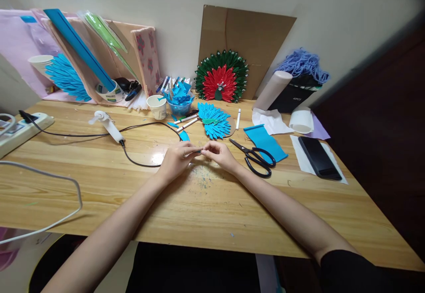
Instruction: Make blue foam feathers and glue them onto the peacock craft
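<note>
My left hand [177, 156] and my right hand [221, 155] meet fingertip to fingertip just above the middle of the table. Both are closed in a pinch on a small blue piece [199, 151], mostly hidden by the fingers. Behind them lies a round cardboard base [232, 127] layered with blue petals [215, 127] and a green shape [210, 121]. Black-handled scissors [254, 156] rest right of my right hand, partly over a blue sheet [268, 144]. Loose blue petals [184, 136] lie beyond my left hand.
A white glue gun [108, 127] stands at left, its black cord [139, 163] looping near my left hand. A paper cup [157, 108] and a tub of blue pieces [180, 106] stand behind. A red and green peacock craft [222, 80] leans on cardboard [245, 32]. A phone [319, 158] lies right.
</note>
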{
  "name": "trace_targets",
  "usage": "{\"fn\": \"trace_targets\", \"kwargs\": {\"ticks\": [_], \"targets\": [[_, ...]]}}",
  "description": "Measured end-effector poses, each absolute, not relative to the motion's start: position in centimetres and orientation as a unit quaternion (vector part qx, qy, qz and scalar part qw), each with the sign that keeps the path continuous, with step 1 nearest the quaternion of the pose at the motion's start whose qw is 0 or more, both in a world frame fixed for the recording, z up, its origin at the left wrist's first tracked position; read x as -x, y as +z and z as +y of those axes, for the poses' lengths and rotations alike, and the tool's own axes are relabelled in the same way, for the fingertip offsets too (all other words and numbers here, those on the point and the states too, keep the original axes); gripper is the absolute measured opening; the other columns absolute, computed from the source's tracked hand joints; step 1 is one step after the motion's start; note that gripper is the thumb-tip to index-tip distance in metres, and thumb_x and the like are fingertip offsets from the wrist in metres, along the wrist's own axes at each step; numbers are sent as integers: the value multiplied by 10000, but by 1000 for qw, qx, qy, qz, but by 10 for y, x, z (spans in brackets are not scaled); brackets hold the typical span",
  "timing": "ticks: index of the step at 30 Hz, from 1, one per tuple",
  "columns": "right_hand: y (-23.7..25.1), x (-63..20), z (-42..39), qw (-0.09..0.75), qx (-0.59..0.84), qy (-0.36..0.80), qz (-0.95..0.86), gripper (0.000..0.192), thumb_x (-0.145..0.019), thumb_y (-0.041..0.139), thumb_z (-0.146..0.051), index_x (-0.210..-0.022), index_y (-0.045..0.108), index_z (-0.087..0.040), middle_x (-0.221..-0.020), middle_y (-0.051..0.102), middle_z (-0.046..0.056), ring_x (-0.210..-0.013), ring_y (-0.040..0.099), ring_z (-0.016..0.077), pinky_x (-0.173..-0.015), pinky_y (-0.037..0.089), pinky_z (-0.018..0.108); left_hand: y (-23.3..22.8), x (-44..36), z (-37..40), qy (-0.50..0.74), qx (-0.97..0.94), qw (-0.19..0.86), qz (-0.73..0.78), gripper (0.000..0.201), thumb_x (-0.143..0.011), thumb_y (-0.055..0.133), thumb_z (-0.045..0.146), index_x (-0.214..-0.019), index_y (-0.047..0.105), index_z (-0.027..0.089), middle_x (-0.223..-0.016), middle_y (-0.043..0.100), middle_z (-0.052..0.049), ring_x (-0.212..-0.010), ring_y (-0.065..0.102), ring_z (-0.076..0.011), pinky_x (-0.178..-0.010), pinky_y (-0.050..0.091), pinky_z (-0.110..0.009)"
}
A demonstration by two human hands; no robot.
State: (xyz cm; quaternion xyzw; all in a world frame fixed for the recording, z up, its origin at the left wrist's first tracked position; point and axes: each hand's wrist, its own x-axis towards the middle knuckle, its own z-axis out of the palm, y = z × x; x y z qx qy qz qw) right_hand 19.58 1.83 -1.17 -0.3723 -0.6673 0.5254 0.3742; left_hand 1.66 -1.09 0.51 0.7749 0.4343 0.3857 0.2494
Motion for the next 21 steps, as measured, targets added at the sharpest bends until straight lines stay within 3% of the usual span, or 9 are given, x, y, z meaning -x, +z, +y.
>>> {"fn": "trace_targets", "kwargs": {"ticks": [21], "targets": [[-10,-195,17,402,372,507,-666,195,-799,557,-366,-755,532,-178,-657,507,-25,-542,493,91,-497,418,216,1,-20,-10,386,-790,145,453,174,-834,540,248,-909,685,188,-804,663,-57,-729,600,-150,-662,448,-256]]}}
